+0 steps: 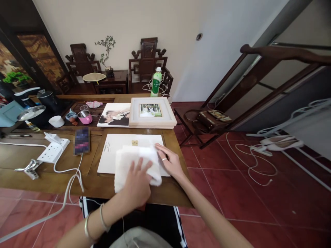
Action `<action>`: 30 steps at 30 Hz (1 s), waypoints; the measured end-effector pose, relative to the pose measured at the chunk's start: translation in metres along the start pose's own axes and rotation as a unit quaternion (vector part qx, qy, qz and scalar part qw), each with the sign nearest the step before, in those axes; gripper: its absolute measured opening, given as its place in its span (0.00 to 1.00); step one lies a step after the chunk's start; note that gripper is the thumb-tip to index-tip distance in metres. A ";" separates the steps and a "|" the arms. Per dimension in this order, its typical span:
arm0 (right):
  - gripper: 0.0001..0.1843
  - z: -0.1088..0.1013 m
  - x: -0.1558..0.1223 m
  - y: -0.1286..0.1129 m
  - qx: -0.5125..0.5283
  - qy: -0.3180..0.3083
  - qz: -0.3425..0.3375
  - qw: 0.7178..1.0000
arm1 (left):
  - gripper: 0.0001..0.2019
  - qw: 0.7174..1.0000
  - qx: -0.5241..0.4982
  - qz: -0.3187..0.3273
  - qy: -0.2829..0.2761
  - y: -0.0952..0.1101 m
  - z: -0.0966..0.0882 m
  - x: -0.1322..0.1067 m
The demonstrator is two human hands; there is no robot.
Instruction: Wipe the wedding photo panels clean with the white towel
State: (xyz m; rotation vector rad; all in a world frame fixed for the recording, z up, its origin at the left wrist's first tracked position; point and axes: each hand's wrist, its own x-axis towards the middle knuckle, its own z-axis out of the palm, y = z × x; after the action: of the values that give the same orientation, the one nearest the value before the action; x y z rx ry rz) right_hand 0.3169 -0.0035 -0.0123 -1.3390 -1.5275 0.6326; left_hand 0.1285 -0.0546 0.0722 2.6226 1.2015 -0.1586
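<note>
A folded white cloth lies over the lower part of a flat white panel at the table's front edge. Near the panel's top a small brass-coloured hanger plate shows, and small print runs down its left side. My left hand, fingers spread, presses down on the cloth. At the panel's right side rests my right hand, a ring on one finger. Its fingers stretch toward the cloth's right edge, and its thumb is hidden. Behind the panel sit a framed photo and a print, side by side.
A green bottle stands behind the frame. To the left are a phone, a power strip with loose cables, a pink cup and a white cup. A wooden chair holding a bag stands right of the table.
</note>
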 end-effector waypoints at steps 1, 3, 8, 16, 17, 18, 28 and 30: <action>0.19 0.001 0.000 0.000 -0.024 -0.007 -0.015 1.000 | 0.18 1.000 -0.006 -0.005 0.000 -0.010 -0.007 0.009; 0.19 0.004 0.001 0.000 -0.060 -0.023 -0.044 0.997 | 0.19 1.000 -0.027 0.009 0.007 -0.030 -0.021 0.032; 0.19 0.007 0.000 0.000 -0.104 -0.038 -0.073 0.991 | 0.23 0.995 -0.081 0.048 0.021 -0.048 -0.046 0.095; 0.15 0.004 0.000 -0.006 -0.127 -0.058 -0.070 0.988 | 0.21 0.997 -0.066 0.039 -0.014 -0.029 -0.036 0.132; 0.15 0.004 0.000 -0.005 -0.124 -0.057 -0.073 0.988 | 0.22 0.998 -0.061 0.025 -0.010 -0.033 -0.034 0.129; 0.16 0.004 0.000 -0.004 -0.121 -0.054 -0.076 0.988 | 0.22 0.998 -0.054 0.010 -0.004 -0.038 -0.032 0.125; 0.21 0.006 -0.002 0.003 -0.123 -0.043 -0.071 0.989 | 0.15 0.995 0.043 0.004 0.090 -0.044 -0.002 0.052; 0.21 0.006 -0.002 0.002 -0.128 -0.043 -0.074 0.988 | 0.13 0.995 0.050 0.009 0.089 -0.024 0.010 0.028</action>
State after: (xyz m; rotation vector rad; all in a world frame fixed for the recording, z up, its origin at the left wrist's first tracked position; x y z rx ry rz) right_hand 0.3126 -0.0031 -0.0172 -1.3861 -1.8063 0.4161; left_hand 0.1285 -0.0220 0.0526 2.7829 1.2558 0.0204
